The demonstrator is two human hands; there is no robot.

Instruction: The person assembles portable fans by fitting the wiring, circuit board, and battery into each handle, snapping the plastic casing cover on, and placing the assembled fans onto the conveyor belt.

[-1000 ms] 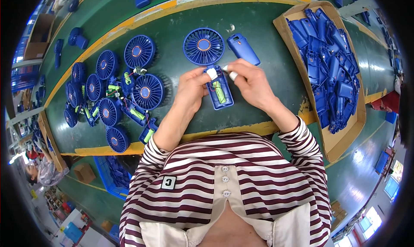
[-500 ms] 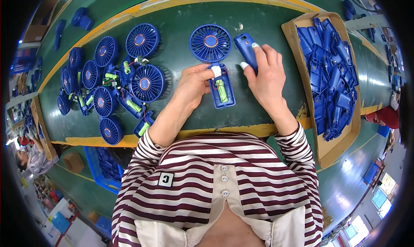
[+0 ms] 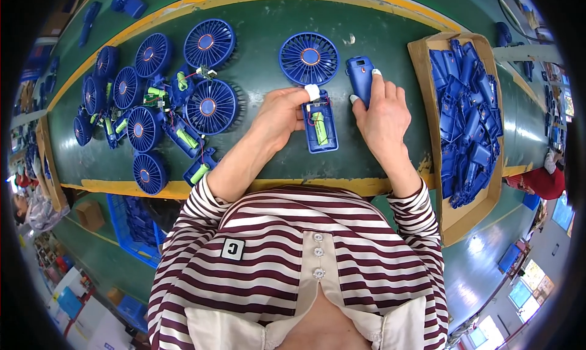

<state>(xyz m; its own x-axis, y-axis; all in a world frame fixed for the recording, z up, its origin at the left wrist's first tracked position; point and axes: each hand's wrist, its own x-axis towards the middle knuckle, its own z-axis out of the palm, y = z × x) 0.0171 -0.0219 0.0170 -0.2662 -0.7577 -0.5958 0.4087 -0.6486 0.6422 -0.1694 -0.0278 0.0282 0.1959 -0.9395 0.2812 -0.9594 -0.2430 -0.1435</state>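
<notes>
A blue handheld fan (image 3: 310,57) lies in front of me with its round grille away from me. Its handle is uncovered, showing a green battery cell (image 3: 320,128) and thin wires. My left hand (image 3: 274,119) grips the top of this handle from the left, a white-covered fingertip pressing by the neck; part of the circuit board is hidden there. Right of the fan, my right hand (image 3: 386,115) holds a blue handle cover (image 3: 360,80) between thumb and fingers, slightly tilted, its small window end pointing away. White covers sit on fingertips of this hand too. Cover and fan handle are apart.
Several uncovered fans (image 3: 127,87) with batteries and boards exposed are clustered on the left of the green table (image 3: 256,38). At the right stands a cardboard box (image 3: 422,87) full of blue handle covers (image 3: 467,121). A blue crate (image 3: 116,218) is below the table's near edge at left.
The view has shifted a little. The handle cover stands more upright in my right hand. My left fingertip presses lower over the handle top, and both hands keep their holds.
</notes>
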